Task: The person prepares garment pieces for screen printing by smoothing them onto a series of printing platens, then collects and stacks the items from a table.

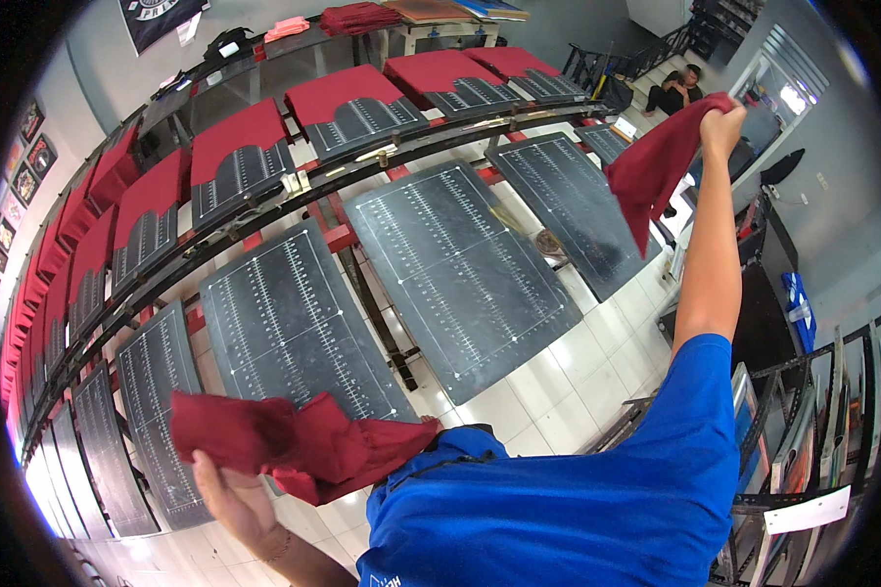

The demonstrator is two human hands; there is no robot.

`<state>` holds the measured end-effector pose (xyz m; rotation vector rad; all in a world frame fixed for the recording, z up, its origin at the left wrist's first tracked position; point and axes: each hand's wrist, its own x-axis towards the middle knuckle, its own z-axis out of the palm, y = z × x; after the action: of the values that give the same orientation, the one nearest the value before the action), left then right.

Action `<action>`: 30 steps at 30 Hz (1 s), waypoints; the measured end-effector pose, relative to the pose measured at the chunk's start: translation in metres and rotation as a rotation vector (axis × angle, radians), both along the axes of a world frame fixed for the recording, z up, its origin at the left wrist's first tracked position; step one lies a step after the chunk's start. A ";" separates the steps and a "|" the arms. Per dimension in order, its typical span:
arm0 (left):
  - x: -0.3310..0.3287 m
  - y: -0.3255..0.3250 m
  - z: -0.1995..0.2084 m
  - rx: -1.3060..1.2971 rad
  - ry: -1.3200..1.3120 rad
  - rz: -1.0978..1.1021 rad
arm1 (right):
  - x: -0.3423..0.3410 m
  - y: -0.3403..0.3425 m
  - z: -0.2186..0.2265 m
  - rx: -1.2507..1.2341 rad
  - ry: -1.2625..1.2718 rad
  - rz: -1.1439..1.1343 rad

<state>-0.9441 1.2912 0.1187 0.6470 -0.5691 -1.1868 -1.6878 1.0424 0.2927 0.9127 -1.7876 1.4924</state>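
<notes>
Raised at the upper right, my right hand (722,129) is closed on one corner of a dark red fabric piece (661,171). That piece hangs down in folds beside the right-hand printing board (582,210). Low on the left, my left hand (237,499) is at the lower edge of a bunched dark red fabric bundle (303,445). Its thumb shows against the cloth, while some fingers are hidden by it. The bundle stretches toward my body over the near edge of another board (294,318). Between my arms lies a bare dark board (460,274) with white ruled markings.
Beyond a long dark metal rail (382,159), several boards carry red fabric panels (240,132). More red cloth (359,17) is stacked at the back. A rack of frames (803,440) stands at my right. A person (673,93) sits on stairs at the far right.
</notes>
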 end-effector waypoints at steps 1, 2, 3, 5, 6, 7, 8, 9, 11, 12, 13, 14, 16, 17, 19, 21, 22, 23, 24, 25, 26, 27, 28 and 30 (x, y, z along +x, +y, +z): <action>-0.009 -0.004 -0.007 0.050 0.013 -0.001 | -0.024 0.000 -0.021 0.308 0.044 -0.057; -0.017 -0.008 -0.018 0.103 0.022 0.005 | -0.036 -0.004 -0.038 0.619 0.086 -0.106; -0.027 -0.009 -0.026 0.136 0.064 -0.058 | -0.008 -0.012 -0.057 0.883 0.119 -0.102; -0.056 -0.011 -0.026 0.245 0.114 -0.050 | 0.146 0.002 -0.102 0.833 0.347 0.223; -0.073 -0.015 -0.027 0.326 0.131 0.003 | 0.244 0.027 -0.117 0.652 0.169 0.734; -0.077 -0.021 -0.048 0.216 0.210 -0.152 | 0.303 0.061 -0.124 0.729 0.047 1.118; -0.079 -0.028 -0.064 0.096 0.282 -0.316 | 0.351 0.089 -0.159 0.746 0.032 1.331; -0.084 -0.030 -0.065 0.135 0.269 -0.301 | 0.403 0.120 -0.168 0.915 -0.388 1.606; -0.100 -0.031 -0.055 0.188 0.252 -0.242 | 0.470 0.150 -0.181 0.902 -0.245 1.746; -0.103 -0.028 -0.038 0.203 0.138 -0.219 | 0.488 0.156 -0.183 0.874 -0.133 1.736; -0.101 -0.024 -0.040 0.220 0.150 -0.195 | 0.496 0.156 -0.189 0.857 -0.176 1.709; -0.098 -0.021 -0.046 0.237 0.159 -0.180 | 0.502 0.153 -0.201 0.837 -0.223 1.673; -0.072 -0.004 -0.060 0.225 0.101 -0.057 | 0.505 0.139 -0.238 0.781 -0.494 1.627; -0.042 0.009 -0.063 0.236 0.045 0.053 | 0.493 0.131 -0.242 0.597 -1.020 1.735; 0.023 0.041 -0.049 0.215 -0.111 0.431 | 0.454 0.110 -0.214 0.382 -1.127 1.544; 0.102 0.108 -0.043 0.121 -0.086 0.620 | 0.378 0.071 -0.229 -0.034 -1.414 1.337; 0.146 0.161 -0.055 0.047 -0.141 0.684 | 0.341 0.058 -0.222 -0.154 -1.295 1.351; 0.169 0.208 -0.058 0.021 -0.089 0.744 | 0.300 0.050 -0.210 -0.294 -1.244 1.367; 0.176 0.240 -0.054 -0.005 -0.040 0.802 | 0.258 0.039 -0.199 -0.446 -1.243 1.310; 0.169 0.246 -0.037 -0.074 0.023 0.829 | 0.202 0.025 -0.190 -0.567 -1.023 1.200; 0.159 0.256 -0.017 -0.135 0.074 0.867 | 0.170 0.024 -0.172 -0.542 -0.983 1.601; 0.157 0.266 -0.013 -0.181 0.123 0.840 | 0.149 0.011 -0.150 -0.640 -0.908 1.590; 0.142 0.260 -0.006 -0.162 0.056 0.795 | 0.192 0.013 -0.109 -0.674 -0.879 1.518; 0.094 0.214 0.002 -0.147 -0.055 0.703 | 0.214 -0.013 -0.078 -0.692 -0.714 1.559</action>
<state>-0.8506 1.5052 0.1207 0.6780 -0.4154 -0.4654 -1.4736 1.0298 0.2146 1.5559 -0.4058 3.3823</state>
